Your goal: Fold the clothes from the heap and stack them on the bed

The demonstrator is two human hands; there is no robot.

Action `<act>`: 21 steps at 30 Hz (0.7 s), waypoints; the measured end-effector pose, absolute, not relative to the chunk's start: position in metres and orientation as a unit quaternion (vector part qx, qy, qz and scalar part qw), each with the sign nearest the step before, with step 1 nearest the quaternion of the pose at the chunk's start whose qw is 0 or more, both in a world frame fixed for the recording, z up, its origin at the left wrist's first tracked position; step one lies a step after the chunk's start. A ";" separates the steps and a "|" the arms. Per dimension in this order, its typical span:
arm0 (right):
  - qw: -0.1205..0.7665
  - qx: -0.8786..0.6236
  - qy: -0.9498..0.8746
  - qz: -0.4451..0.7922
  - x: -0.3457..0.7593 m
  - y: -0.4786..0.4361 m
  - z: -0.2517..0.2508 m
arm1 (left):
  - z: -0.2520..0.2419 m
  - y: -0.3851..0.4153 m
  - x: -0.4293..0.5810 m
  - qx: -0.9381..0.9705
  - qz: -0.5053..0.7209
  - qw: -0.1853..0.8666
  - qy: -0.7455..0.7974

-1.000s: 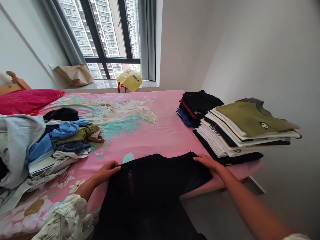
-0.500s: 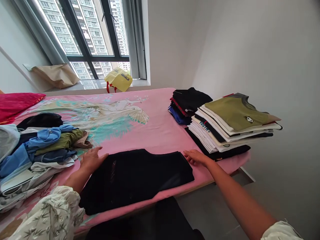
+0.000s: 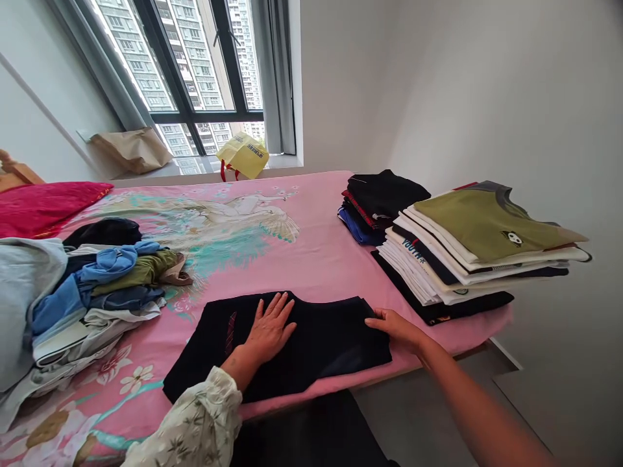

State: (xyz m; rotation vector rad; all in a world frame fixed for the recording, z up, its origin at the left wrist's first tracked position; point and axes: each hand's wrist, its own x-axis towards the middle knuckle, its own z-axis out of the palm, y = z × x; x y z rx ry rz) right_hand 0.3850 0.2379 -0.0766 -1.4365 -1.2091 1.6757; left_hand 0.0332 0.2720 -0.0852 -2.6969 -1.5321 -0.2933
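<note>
A black garment [image 3: 321, 337] lies folded flat along the near edge of the bed, with a small reddish striped mark near its left end. I cannot tell its exact kind. My left hand [image 3: 272, 327] rests palm down on its middle, fingers stretched out. At its right end, my right hand [image 3: 392, 327] grips the edge, thumb on top and the other fingers partly hidden.
Folded shirts [image 3: 467, 253] are stacked at the right, an olive one on top. Behind them stands a smaller dark pile of clothes [image 3: 387, 201]. Loose clothes [image 3: 111, 279] heap at the left on the pink bedsheet [image 3: 316, 259]. A yellow bag [image 3: 243, 155] sits by the window.
My left hand has moved right, from the garment's far left corner onto its middle. My right hand has come onto the right edge. The view has turned slightly left.
</note>
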 end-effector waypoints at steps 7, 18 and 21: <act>0.403 -0.457 -0.330 0.721 0.354 0.217 -0.041 | -0.106 0.268 0.049 -0.864 -0.089 -0.007 -0.496; 0.427 -0.390 -0.302 0.758 0.185 0.217 0.034 | -0.090 0.178 0.046 -0.769 -0.171 -0.007 -0.615; 0.416 -0.400 -0.330 0.747 0.142 0.221 0.027 | -0.123 0.100 0.029 -0.770 -0.236 0.018 -0.592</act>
